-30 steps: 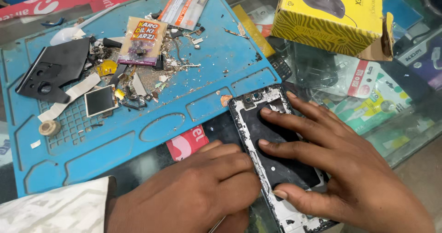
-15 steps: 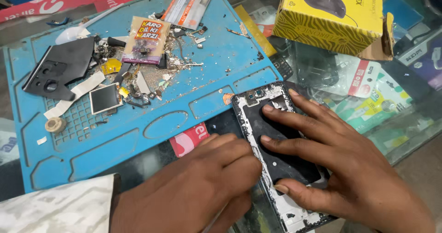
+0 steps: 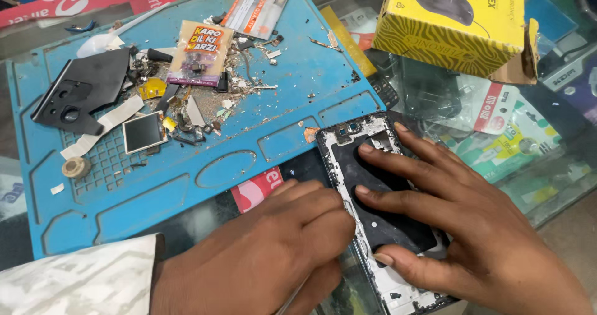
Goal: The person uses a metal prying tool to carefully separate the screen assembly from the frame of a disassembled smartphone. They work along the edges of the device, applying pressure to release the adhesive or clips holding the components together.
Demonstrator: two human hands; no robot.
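while the right hand (image 3: 472,228) presses 3 spread fingers on the opened black phone frame (image 3: 379,209) at the blue silicone mat's (image 3: 186,178) edge, the curled left hand (image 3: 280,253) could slip and gouge it.

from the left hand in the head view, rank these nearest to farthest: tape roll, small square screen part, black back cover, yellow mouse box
From the left hand:
1. Small square screen part, on the mat, up-left.
2. Tape roll, near the mat's left edge.
3. Black back cover, mat's upper left.
4. Yellow mouse box, far upper right, off the mat.
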